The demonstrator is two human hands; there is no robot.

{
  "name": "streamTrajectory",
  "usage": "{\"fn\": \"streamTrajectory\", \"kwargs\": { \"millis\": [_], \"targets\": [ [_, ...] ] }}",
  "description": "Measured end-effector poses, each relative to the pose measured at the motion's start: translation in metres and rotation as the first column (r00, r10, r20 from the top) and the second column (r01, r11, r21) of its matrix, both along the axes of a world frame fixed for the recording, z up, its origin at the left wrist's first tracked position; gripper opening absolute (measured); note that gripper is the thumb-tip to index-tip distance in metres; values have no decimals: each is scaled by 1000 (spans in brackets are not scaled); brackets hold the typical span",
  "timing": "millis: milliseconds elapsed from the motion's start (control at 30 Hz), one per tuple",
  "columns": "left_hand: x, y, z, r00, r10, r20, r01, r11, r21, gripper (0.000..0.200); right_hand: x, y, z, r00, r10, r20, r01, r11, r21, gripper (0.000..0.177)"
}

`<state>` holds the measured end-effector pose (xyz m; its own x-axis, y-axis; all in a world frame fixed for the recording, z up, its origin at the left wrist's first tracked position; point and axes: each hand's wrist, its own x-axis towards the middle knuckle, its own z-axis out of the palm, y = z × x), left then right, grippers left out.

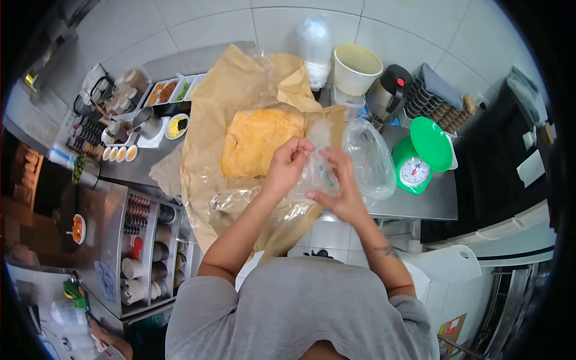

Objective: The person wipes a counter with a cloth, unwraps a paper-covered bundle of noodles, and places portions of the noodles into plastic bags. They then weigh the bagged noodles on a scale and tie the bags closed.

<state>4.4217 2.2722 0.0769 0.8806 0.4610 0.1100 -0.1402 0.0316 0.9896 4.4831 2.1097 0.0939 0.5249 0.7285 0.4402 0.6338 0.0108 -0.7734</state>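
Two hands, one orange-yellow, roughly square slab of food and one thin, clear plastic film with blue-green print are noted at the centre. Also counted: one round-dialled green kitchen scale [414, 171], one white round tub [358, 72], and four small white cups of orange sauce [121, 155] in a row.

The left hand [288, 165] is bent inward, fingers curled toward the thumb, beside the slab's right edge; whether it pinches the film cannot be told. The right hand [342, 189] is spread, thumb apart from the fingers, over the film [325, 175]; its fingertips are blurred.

The slab [258, 141] lies on crumpled brown paper [207, 114] above the steel tabletop [441, 195]. Its surface is uneven, with rounded corners and paler patches. Glossy clear plastic shows just below it.
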Motion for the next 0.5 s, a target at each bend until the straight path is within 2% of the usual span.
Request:
{"fn": "streamTrajectory", "kwargs": {
  "millis": [33,67,167,233,267,300,333,367,433,467,500],
  "targets": [
    [-3,0,-6,999,0,-36,-2,998,-58,11,-13,-4,-4,995,-68,75,71,996,-47,64],
    [-3,-3,-10,998,-10,-64,3,993,-115,11,-21,-9,-9,995,-77,-57,75,996,-40,60],
    [-23,-11,-26,972,-200,-122,147,926,-349,11,-35,-16,-41,907,-56,-416,72,997,23,46],
    [-39,-19,-26,894,-349,-281,298,932,-206,11,-34,-19,-55,817,-8,-577,86,990,109,34],
    [-43,-19,-24,840,-402,-364,376,916,-142,12,-32,-26,-53,804,-1,-595,29,999,36,28],
    [-43,-14,-25,916,-258,-308,330,920,211,13,-30,-36,-48,788,5,-615,-33,999,-34,23],
    [-43,-6,-29,970,-136,-199,224,816,533,15,-30,-43,-40,770,10,-638,-98,990,-103,20],
    [-43,1,-28,997,-50,-51,71,619,782,17,-32,-45,-33,745,1,-667,-115,985,-128,18],
    [-35,21,-20,998,56,-16,-11,452,892,21,-36,-51,-22,692,-20,-721,-158,971,-179,17],
    [-30,27,-14,995,103,12,-48,356,933,22,-34,-54,-21,817,-47,-575,-95,972,-215,17],
    [-27,27,-8,997,75,20,-46,362,931,22,-27,-58,-20,910,-76,-408,-25,971,-237,18]
  ]
}}
